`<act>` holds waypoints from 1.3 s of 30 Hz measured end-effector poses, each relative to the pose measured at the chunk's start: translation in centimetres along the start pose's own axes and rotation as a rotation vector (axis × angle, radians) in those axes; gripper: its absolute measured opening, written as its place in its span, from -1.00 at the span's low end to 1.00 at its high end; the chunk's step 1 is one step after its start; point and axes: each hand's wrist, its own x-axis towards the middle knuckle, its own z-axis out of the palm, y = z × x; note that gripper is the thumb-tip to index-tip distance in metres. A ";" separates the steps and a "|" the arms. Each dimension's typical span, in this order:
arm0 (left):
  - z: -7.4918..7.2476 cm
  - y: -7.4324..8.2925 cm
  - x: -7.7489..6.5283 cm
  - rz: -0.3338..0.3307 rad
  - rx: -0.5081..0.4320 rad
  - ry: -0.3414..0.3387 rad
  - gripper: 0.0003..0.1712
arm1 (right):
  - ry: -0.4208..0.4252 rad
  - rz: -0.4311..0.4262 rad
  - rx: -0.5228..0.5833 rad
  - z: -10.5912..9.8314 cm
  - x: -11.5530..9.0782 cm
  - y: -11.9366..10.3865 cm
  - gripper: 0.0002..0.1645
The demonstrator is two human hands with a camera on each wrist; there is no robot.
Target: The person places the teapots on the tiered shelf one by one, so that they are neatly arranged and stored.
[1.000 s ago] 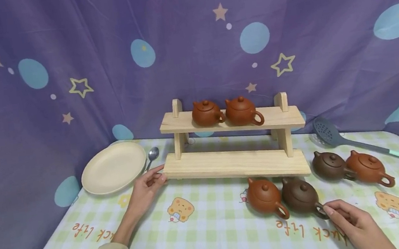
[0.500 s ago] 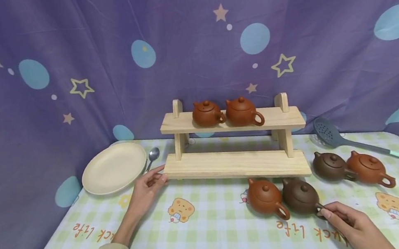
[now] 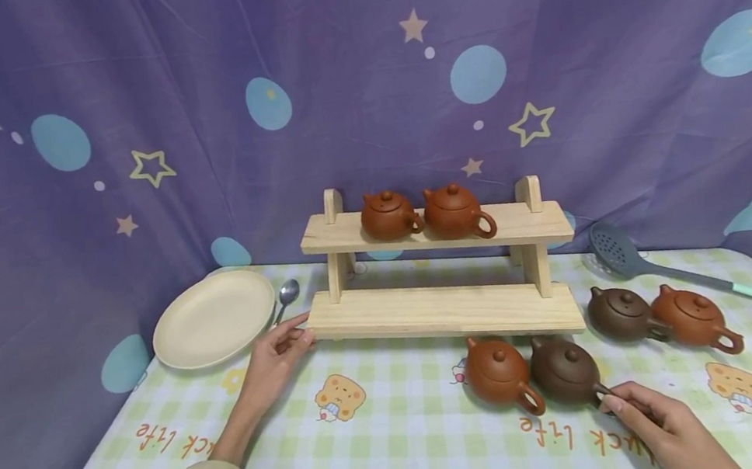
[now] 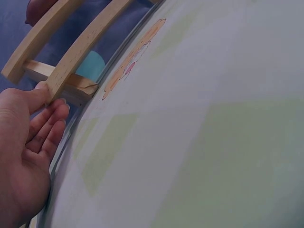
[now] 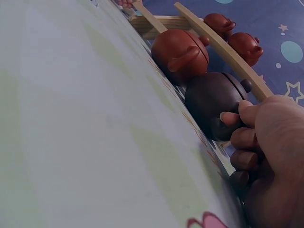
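Note:
My left hand [image 3: 280, 356] pinches the left end of the lower board of a two-tier wooden shelf [image 3: 441, 308]; its thumb [image 4: 40, 90] is on top, with fingers curled beneath. At the right, my right hand [image 3: 662, 418] grips the handle of a dark brown teapot [image 3: 565, 369] between thumb and forefinger, and the fingers partly hide that handle. This teapot stands on the cloth in front of the shelf, close beside a reddish-brown teapot [image 3: 497, 370]. On the upper board sit two more reddish-brown teapots, a left one [image 3: 388, 217] and a right one [image 3: 452, 213].
Right of the shelf stand another dark teapot [image 3: 618, 313] and a reddish one [image 3: 687, 315]. Behind them lies a slotted turner [image 3: 684, 273] with a mint handle end. A cream plate [image 3: 214, 321] and a spoon [image 3: 288, 292] are at the left. A purple curtain [image 3: 336, 28] hangs behind.
My right hand has shifted slightly left, its thumb and forefinger now farther over the dark teapot's handle. The left hand and the teapots stay in place.

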 end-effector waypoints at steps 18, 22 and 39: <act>0.1 0.0 0.0 -0.003 -0.007 -0.001 -0.51 | 0.052 0.030 -0.111 -0.1 0.0 -0.2 -0.72; 0.1 0.1 0.0 -0.001 -0.008 0.002 -0.50 | 0.090 0.006 -0.133 0.0 -0.1 -0.2 -0.71; 0.0 0.1 0.0 -0.002 -0.006 0.004 -0.50 | 0.162 -0.040 -0.136 0.0 -0.3 -1.2 -0.72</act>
